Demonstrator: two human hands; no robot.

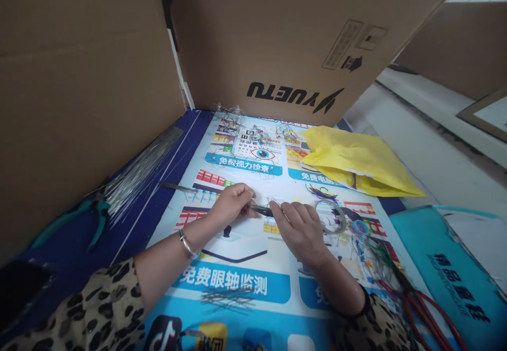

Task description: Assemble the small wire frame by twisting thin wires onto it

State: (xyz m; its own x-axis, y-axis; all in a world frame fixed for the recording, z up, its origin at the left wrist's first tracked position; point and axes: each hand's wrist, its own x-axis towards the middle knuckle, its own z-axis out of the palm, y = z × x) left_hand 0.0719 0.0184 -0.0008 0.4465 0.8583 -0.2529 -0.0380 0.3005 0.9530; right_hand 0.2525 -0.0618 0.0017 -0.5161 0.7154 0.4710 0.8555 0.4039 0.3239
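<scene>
Upside-down YUETU on cardboard (pixel 285 39); 免费视力检查, 免费眼轴监测 on printed sheet (pixel 273 258); 精品童 on turquoise bag (pixel 446 269)

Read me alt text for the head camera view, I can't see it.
A person's right hand holds a slim dark tool with its tip at the left hand, above a printed poster. Teal-handled pliers and a bundle of thin wires lie to the left, a yellow bag and a red-handled tool to the right, with cardboard panels behind.

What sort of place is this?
Looks like a small handcraft workstation, probably improvised: tall cardboard panels wall off the table, a bundle of thin wire-like strands lies by teal-handled pliers, and the right hand holds a slim dark tool.
</scene>
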